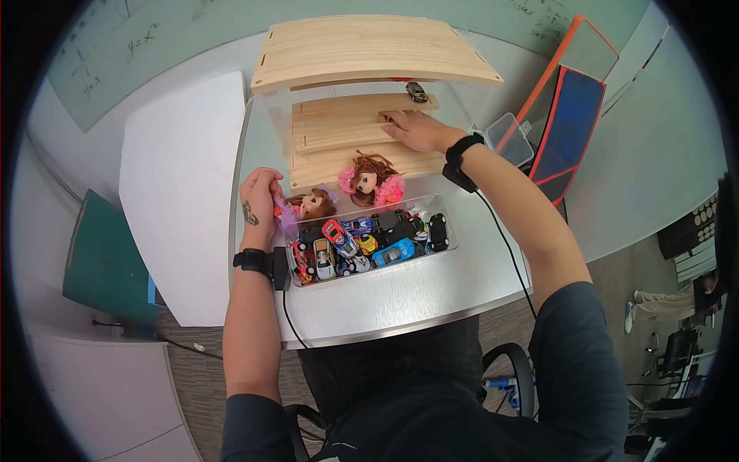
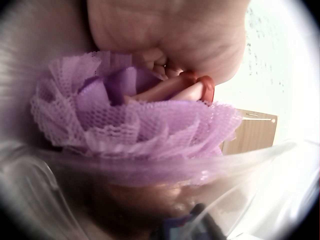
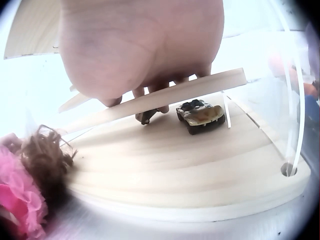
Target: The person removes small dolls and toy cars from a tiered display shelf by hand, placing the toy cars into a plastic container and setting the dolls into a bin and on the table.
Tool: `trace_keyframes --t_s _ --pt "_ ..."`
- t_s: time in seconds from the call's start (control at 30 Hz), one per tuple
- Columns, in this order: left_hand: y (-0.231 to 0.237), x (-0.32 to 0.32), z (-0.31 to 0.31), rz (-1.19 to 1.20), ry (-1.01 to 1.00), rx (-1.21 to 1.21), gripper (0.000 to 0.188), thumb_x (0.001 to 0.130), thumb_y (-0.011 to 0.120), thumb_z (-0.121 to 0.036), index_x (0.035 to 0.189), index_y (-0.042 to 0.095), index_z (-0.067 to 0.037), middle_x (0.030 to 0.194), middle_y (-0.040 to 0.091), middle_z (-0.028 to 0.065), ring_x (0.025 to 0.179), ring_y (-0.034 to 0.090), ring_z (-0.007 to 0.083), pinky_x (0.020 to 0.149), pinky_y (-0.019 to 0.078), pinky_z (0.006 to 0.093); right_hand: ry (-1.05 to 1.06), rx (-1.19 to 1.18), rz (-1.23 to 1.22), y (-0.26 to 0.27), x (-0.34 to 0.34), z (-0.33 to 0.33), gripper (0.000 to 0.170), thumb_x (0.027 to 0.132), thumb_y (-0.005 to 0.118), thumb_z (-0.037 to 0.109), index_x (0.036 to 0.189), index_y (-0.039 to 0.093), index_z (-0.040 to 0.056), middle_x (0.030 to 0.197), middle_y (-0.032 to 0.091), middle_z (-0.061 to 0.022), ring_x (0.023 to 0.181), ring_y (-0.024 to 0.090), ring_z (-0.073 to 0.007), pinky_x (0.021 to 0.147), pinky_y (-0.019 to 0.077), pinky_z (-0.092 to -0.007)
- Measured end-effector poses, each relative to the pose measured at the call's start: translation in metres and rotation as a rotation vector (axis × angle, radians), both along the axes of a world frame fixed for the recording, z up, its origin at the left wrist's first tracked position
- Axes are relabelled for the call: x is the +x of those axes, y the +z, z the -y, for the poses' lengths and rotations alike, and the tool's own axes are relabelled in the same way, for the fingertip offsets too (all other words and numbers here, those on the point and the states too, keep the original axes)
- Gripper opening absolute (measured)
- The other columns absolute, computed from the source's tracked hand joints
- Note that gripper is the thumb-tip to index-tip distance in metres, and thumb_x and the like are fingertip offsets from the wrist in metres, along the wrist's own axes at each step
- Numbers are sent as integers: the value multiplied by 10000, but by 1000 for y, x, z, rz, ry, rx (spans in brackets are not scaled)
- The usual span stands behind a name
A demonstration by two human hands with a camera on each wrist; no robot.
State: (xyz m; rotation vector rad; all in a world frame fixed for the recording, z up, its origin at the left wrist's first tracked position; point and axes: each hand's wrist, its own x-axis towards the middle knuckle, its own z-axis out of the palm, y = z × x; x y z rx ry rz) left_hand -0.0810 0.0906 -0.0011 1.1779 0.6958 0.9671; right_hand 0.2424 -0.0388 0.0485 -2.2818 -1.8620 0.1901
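Note:
My right hand [image 1: 419, 131] reaches over the wooden shelf [image 1: 339, 137], thumb and fingers pinching a small dark toy car [image 3: 145, 117]. In the right wrist view the shelf's edge covers part of these fingers. A second toy car [image 3: 201, 116] sits beside it on the wooden board below. My left hand [image 1: 260, 192] rests loosely curled left of a doll in a purple net dress [image 2: 160, 127]. The doll's legs and red shoes [image 2: 207, 89] point up toward that palm. Another doll in pink [image 1: 368, 183] leans by the shelf unit's front.
A clear plastic bin [image 1: 369, 276] full of toy cars stands in front of the dolls. On the upper step sits a camouflage toy car [image 1: 416, 92]. Clear side panels and a wooden top [image 1: 377, 50] enclose the shelves. A clear lidded box [image 1: 508, 138] lies at the right.

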Motion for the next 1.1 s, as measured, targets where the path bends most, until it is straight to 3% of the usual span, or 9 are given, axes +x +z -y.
trace_keyframes --t_s 0.13,0.37,0.57,0.67,0.83,1.1 --pt "1 0 0 -11 -3 2 139 836 541 -107 751 612 -23 586 459 -14 492 421 78 460 296 221 16 -39 -12 5 -2 2 560 997 361 461 1400 400 74 1366 453 -253 1275 416 -403 1087 311 -432" --pt "0 0 0 -5 -14 15 137 836 539 -106 752 613 -27 590 458 -16 494 420 77 456 296 220 -58 11 45 1 -2 3 603 982 373 500 1389 415 56 1349 470 -260 1266 425 -405 1071 335 -435" --pt "-1 0 -1 -4 -29 14 135 842 538 -103 757 612 -28 590 459 -14 498 421 75 456 298 222 -71 -88 -25 10 -7 2 591 985 348 501 1371 449 65 1340 507 -218 1251 446 -399 1064 349 -426" --pt "1 0 0 -14 -28 13 136 846 537 -102 759 612 -29 590 460 -13 496 421 77 457 301 222 -57 -64 92 8 -10 -2 576 991 321 494 1353 476 74 1356 507 -190 1247 455 -381 1060 354 -417" --pt "2 0 1 -11 -24 9 139 852 540 -106 760 613 -31 587 463 -12 497 423 78 458 298 222 73 4 95 -5 -2 -7 532 996 316 466 1295 523 78 1372 496 -160 1280 428 -332 1087 297 -428" --pt "0 0 0 -18 -36 19 136 850 542 -106 761 612 -31 591 462 -13 503 423 76 459 295 223 -44 -135 -77 7 -9 -8 567 948 349 485 1374 448 123 1425 453 -138 1373 324 -342 1120 206 -518"
